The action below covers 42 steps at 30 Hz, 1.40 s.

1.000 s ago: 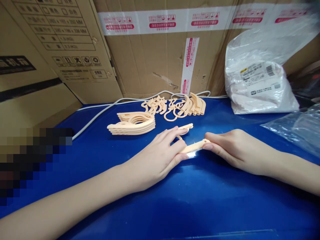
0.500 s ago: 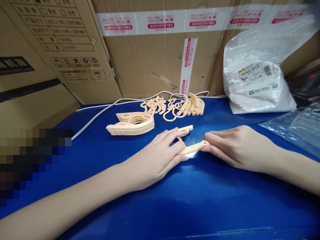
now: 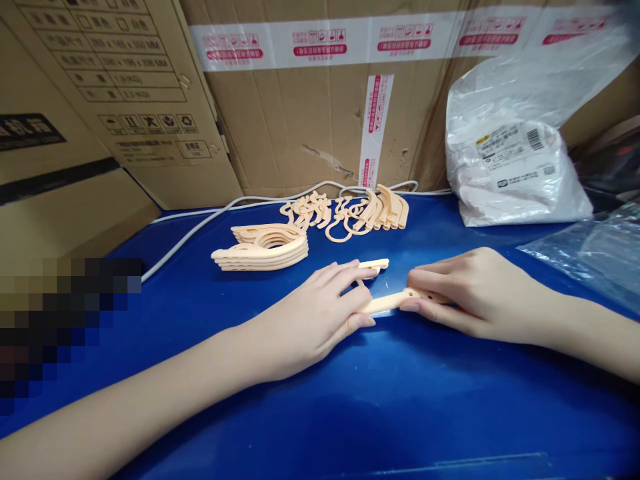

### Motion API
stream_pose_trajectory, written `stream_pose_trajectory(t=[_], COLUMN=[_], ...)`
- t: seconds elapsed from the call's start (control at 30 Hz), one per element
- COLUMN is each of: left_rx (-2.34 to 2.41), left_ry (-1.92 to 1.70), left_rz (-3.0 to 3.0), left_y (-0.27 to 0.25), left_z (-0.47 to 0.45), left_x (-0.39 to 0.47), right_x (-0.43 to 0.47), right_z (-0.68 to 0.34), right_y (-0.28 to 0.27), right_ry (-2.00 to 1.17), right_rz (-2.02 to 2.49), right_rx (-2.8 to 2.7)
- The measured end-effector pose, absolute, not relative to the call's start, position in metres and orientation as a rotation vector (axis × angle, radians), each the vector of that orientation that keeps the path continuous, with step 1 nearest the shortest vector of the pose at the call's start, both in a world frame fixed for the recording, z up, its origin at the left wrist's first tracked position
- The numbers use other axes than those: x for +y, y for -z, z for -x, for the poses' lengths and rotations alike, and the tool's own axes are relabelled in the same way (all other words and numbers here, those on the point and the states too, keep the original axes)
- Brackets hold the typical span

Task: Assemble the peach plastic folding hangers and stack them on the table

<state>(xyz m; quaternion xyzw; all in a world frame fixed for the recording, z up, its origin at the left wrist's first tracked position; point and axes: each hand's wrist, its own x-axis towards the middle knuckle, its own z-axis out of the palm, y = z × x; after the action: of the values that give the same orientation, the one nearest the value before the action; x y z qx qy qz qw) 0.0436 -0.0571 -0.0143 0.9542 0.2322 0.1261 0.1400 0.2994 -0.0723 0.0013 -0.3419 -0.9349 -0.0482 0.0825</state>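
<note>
A peach plastic folding clothes hanger (image 3: 384, 303) lies low over the blue table, held between both hands. My left hand (image 3: 330, 303) is closed round its left part, with a slim end of the hanger showing past the fingertips. My right hand (image 3: 467, 287) pinches the hanger's right end between thumb and fingers. Small holes show in the plastic there, and my fingers cover part of it. Beyond my left hand is a neat stack of similar folded hangers (image 3: 263, 257).
Behind lie loose peach hooks (image 3: 307, 210) and a pile of curved hanger arms (image 3: 387, 210). A white cable (image 3: 193, 243) runs along the cardboard boxes (image 3: 300, 133). At right are a white plastic bag (image 3: 520, 180) and clear plastic film (image 3: 595, 250) on the blue table (image 3: 375, 413).
More of the hanger's right end shows at my right hand, with a second hole visible between the fingers. The hanger's far tip is slightly lower. My left hand has hardly moved.
</note>
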Motion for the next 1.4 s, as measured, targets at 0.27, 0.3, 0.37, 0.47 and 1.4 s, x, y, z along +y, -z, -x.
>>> stream_pose_trajectory(t=[0.27,0.3,0.37,0.47,1.4], left_rx=[0.680,0.676,0.672,0.679,0.616], left_ry=[-0.343,-0.344,-0.336,-0.328,-0.281], left_rz=[-2.776,-2.776,-2.783,-2.778,-2.794], left_y=[0.0150,0.0149,0.0142,0.0128,0.0111], left_z=[-0.0437,-0.0440,-0.0447,-0.0456,-0.0437], left_x=[-0.0570,-0.0571,-0.0574,-0.0577,-0.0586], right_x=[-0.0703,-0.0704,-0.0704,-0.0701,-0.0712], right_z=[-0.2996,-0.2996,-0.2998,-0.3003,-0.2962], right_y=[-0.0034,-0.0034,-0.0033,-0.0027,-0.0058], right_ry=[-0.127,-0.121,-0.089,-0.025,-0.541], right_rz=[1.056,1.053,1.049,1.041,1.088], right_rx=[-2.757,-2.757,-2.758,-2.764,-2.725])
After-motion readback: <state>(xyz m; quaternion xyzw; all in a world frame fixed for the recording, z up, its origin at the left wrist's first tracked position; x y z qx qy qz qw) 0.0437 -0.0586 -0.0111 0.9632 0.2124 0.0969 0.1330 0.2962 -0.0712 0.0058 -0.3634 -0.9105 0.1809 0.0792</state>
